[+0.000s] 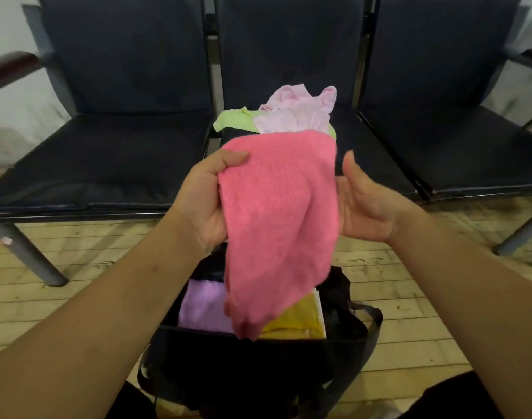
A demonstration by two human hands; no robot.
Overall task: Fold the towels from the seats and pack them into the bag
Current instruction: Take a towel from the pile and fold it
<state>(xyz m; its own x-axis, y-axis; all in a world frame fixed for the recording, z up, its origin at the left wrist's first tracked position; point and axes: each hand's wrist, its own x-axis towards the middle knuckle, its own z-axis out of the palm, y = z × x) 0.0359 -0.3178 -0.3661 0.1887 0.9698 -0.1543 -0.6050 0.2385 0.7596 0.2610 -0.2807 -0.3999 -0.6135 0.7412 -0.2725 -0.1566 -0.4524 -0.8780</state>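
A pink towel hangs folded over in front of me, above the open black bag on the floor. My left hand grips its left edge, thumb on top. My right hand is beside the towel's right edge, palm turned toward it, fingers hidden behind the cloth. Inside the bag lie a folded lilac towel and a folded yellow towel. On the middle seat rest a crumpled pale pink towel and a light green towel.
Three dark padded seats stand in a row, the left seat and the right seat bare. Metal legs reach the wooden plank floor. The bag's strap loops at its right side.
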